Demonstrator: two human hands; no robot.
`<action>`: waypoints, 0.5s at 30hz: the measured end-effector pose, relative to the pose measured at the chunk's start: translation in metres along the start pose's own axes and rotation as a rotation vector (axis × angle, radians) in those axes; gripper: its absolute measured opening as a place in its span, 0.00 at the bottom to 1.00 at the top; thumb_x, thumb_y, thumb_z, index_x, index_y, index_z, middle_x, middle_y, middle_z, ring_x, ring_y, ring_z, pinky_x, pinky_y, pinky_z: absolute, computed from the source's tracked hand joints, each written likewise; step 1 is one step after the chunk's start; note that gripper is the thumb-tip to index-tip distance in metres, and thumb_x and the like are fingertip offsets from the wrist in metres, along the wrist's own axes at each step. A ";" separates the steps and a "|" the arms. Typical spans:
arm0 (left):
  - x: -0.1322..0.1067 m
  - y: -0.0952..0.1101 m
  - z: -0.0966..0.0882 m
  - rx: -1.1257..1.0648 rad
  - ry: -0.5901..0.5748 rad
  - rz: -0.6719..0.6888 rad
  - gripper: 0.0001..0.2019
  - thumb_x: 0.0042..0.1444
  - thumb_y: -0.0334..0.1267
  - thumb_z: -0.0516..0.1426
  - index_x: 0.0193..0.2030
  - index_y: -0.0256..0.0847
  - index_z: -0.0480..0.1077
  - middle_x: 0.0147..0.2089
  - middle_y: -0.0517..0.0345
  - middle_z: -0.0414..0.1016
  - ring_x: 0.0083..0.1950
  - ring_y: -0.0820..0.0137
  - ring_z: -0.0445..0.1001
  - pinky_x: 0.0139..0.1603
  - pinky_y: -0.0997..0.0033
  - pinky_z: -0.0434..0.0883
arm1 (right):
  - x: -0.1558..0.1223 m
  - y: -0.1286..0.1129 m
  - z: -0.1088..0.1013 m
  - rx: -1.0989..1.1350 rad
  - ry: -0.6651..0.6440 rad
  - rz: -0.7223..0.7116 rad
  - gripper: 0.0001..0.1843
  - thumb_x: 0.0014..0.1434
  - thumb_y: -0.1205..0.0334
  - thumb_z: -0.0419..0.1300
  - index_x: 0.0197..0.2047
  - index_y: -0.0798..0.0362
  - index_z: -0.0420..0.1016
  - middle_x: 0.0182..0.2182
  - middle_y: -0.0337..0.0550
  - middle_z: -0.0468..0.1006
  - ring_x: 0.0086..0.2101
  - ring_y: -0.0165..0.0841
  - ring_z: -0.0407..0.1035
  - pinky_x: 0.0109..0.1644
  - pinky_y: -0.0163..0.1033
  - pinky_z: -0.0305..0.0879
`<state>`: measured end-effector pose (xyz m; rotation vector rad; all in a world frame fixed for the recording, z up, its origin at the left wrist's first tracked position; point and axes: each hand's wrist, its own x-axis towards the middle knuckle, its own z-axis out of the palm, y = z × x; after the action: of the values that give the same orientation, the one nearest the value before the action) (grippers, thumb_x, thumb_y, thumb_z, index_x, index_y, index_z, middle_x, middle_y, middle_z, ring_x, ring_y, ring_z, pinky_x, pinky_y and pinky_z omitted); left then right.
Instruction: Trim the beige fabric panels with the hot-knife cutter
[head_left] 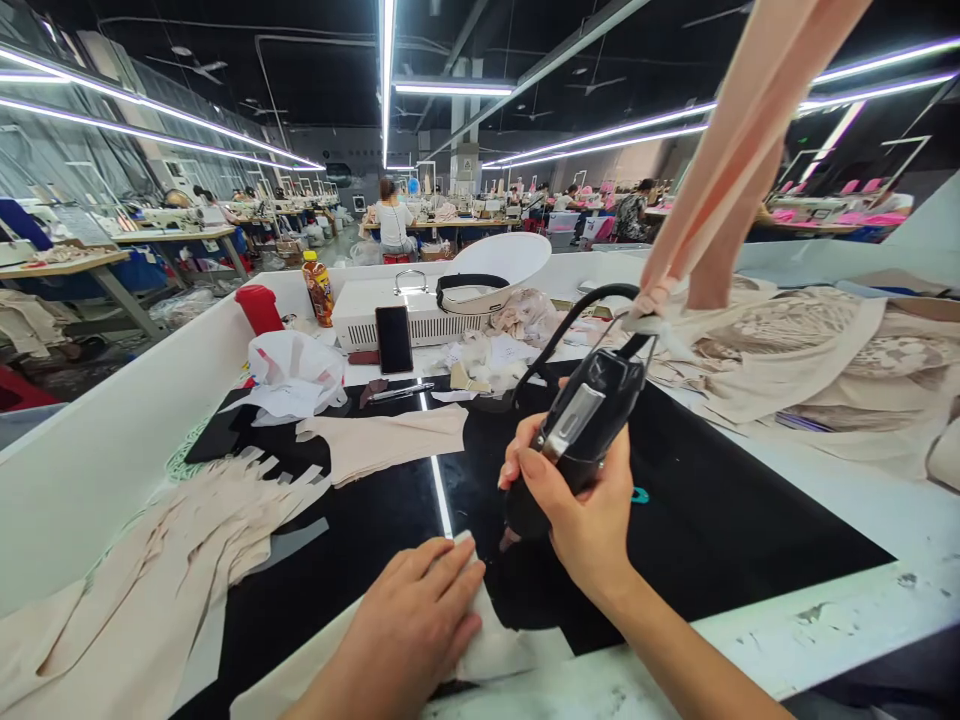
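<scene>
My right hand (pixel 581 500) is wrapped around a black corded hand tool (pixel 592 405) with a silver plate on its side, held above the black board (pixel 720 500). The tool's exact kind cannot be made out. A peach fabric strip (pixel 720 170) runs up from its top end, tied there, and a black cord curves off to the left. My left hand (pixel 420 610) lies flat with fingers stretched out, on a beige fabric piece (pixel 502 640) at the board's near edge. Part of that piece is hidden under the hand.
Beige fabric pieces lie in a pile (pixel 172 560) at left; one flat piece (pixel 397 440) sits farther back. A phone (pixel 394 338), white box (pixel 360 312), drink bottle (pixel 318 285) and plastic bag (pixel 292 370) stand behind. More fabric (pixel 795 350) is heaped at right. People sew in the background.
</scene>
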<state>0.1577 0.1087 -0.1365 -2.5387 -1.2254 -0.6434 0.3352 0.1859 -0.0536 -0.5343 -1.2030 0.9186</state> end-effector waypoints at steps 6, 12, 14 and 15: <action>-0.011 -0.035 -0.024 0.116 -0.047 0.031 0.21 0.78 0.43 0.42 0.62 0.40 0.72 0.63 0.54 0.77 0.58 0.62 0.77 0.52 0.60 0.76 | -0.022 -0.017 -0.019 0.002 -0.033 0.012 0.15 0.64 0.62 0.70 0.47 0.43 0.67 0.35 0.33 0.77 0.26 0.29 0.73 0.29 0.36 0.74; -0.012 -0.015 -0.043 0.002 0.039 0.088 0.15 0.77 0.32 0.45 0.49 0.36 0.74 0.45 0.51 0.80 0.46 0.66 0.78 0.49 0.65 0.75 | -0.038 -0.027 -0.014 0.085 -0.067 0.020 0.18 0.65 0.62 0.69 0.53 0.41 0.67 0.35 0.33 0.76 0.26 0.29 0.73 0.29 0.36 0.75; -0.011 0.001 -0.042 -0.084 0.031 0.146 0.16 0.76 0.30 0.45 0.43 0.37 0.73 0.37 0.56 0.77 0.38 0.68 0.76 0.42 0.67 0.74 | -0.041 -0.027 -0.010 0.102 -0.077 0.015 0.19 0.65 0.62 0.69 0.53 0.40 0.67 0.34 0.32 0.76 0.27 0.28 0.72 0.30 0.36 0.75; -0.010 0.008 -0.040 -0.103 0.048 0.175 0.16 0.76 0.29 0.45 0.41 0.37 0.73 0.35 0.57 0.76 0.36 0.68 0.75 0.40 0.67 0.73 | -0.042 -0.026 -0.009 0.105 -0.079 0.013 0.18 0.65 0.63 0.69 0.53 0.40 0.67 0.34 0.32 0.76 0.27 0.28 0.72 0.30 0.36 0.76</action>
<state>0.1469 0.0808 -0.1067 -2.6603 -0.9643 -0.7386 0.3485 0.1377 -0.0588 -0.4255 -1.2159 1.0165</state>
